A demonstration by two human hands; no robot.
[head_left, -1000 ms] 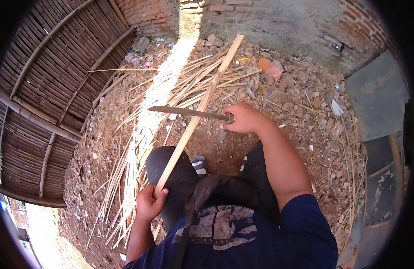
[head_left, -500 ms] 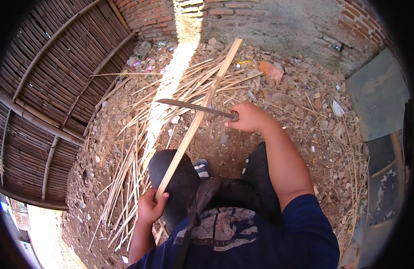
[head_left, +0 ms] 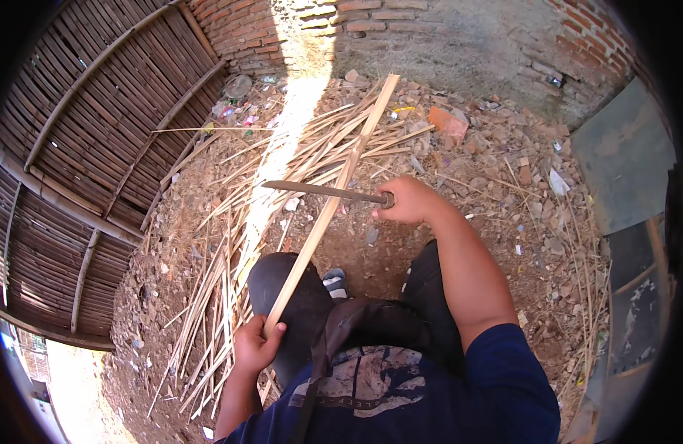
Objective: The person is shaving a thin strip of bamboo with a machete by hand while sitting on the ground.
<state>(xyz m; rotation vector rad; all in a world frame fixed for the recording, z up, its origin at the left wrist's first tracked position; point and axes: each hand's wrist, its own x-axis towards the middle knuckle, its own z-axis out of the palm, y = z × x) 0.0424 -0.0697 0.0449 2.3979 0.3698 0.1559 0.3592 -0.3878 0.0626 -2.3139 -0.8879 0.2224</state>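
Note:
My left hand (head_left: 257,343) is closed round the near end of a long pale bamboo strip (head_left: 306,254). The strip slants up and away to the right, passing over my left knee. My right hand (head_left: 406,200) grips the handle of a machete (head_left: 312,189), its long dark blade pointing left. The blade lies across the strip near its middle and seems to touch it; the exact contact is too small to tell. Beyond and to the left, a pile of thin bamboo strips (head_left: 208,311) is spread over the ground.
A woven bamboo wall (head_left: 82,111) rises at the left, a brick wall (head_left: 445,44) at the back. Rubble and litter cover the ground, with an orange brick piece (head_left: 448,122) beyond my right hand. Grey panels (head_left: 623,159) lean at the right.
The machete has come slightly nearer to me along the strip, and its blade lies more level. My left hand and the strip have shifted a little to the right.

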